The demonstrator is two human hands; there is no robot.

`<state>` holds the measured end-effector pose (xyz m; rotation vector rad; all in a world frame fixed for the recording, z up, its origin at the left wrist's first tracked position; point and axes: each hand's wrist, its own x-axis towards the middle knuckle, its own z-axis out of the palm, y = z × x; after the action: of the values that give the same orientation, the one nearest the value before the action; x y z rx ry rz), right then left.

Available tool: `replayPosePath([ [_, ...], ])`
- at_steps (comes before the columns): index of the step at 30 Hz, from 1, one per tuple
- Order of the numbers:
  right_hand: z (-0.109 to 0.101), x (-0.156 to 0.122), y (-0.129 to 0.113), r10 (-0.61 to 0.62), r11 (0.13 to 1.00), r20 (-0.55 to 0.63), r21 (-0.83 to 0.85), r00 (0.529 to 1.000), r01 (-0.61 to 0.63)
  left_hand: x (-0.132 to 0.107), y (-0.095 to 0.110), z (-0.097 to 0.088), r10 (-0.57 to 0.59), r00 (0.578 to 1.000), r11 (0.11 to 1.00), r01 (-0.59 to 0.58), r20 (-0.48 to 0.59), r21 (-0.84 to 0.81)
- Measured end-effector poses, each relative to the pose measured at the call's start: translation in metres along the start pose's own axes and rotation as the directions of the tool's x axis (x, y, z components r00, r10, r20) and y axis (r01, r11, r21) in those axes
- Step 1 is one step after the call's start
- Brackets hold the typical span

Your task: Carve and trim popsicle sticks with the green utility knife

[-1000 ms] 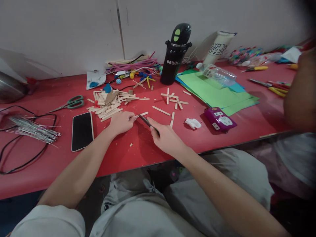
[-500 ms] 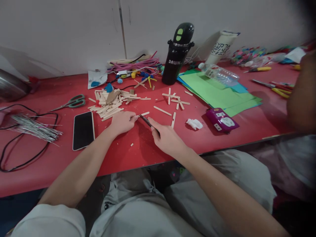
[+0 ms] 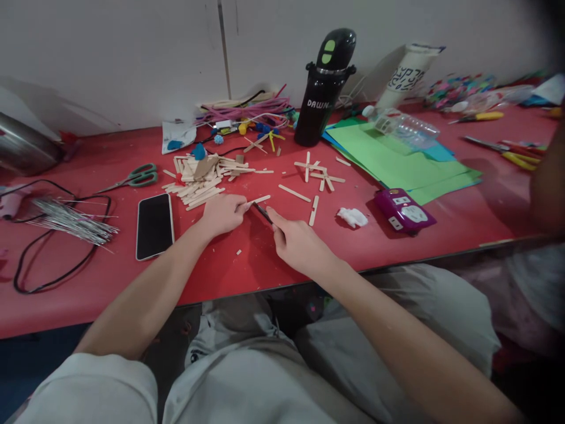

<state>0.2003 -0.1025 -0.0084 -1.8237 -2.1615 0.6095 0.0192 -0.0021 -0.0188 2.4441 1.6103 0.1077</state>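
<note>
My left hand [image 3: 224,213] rests on the red table with its thumb and fingertips pinched on a pale wooden craft stick [image 3: 262,199]. One end of that stick points out to the right, past the fingers. Wrapped in my right hand [image 3: 301,244] is a slim dark tool [image 3: 263,212] that looks like a craft knife. Its tip reaches the stick close to my left fingertips; the fine end is too small to make out. Behind my left hand lies a pile of craft sticks [image 3: 203,179]. Several loose sticks [image 3: 294,193] and crossed sticks [image 3: 324,175] lie beyond my right hand.
A phone [image 3: 155,227], scissors [image 3: 140,176] and a wire bundle [image 3: 77,221] lie on the left. Farther back stands a black bottle [image 3: 318,103]. Green paper [image 3: 397,162], a clear plastic bottle [image 3: 408,129], white tissue [image 3: 352,217] and a purple power socket [image 3: 404,211] are on the right, near another person's arm [image 3: 547,171].
The view has shifted slightly, so the table's things sit a little farther right and higher. Both hands keep their holds, with the tool's tip still at the stick.
</note>
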Motion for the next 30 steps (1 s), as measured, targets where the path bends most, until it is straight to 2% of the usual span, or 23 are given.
replayPosePath([
  [4, 0.004, 0.0, 0.005, -0.015, 1.0, -0.031, 0.002, 0.999, 0.015, 0.001, 0.0, 0.0, -0.005, 1.0, 1.0, 0.004, 0.007, 0.009],
  [9, 0.006, 0.0, 0.013, -0.055, 0.994, -0.109, 0.087, 0.993, 0.065, 0.002, -0.001, -0.001, -0.001, 1.0, 1.0, 0.001, 0.015, 0.001],
  [30, 0.003, 0.0, 0.007, 0.0, 1.0, -0.065, 0.026, 0.998, 0.001, 0.003, -0.002, 0.001, 0.01, 1.0, 1.0, -0.01, -0.002, -0.002],
])
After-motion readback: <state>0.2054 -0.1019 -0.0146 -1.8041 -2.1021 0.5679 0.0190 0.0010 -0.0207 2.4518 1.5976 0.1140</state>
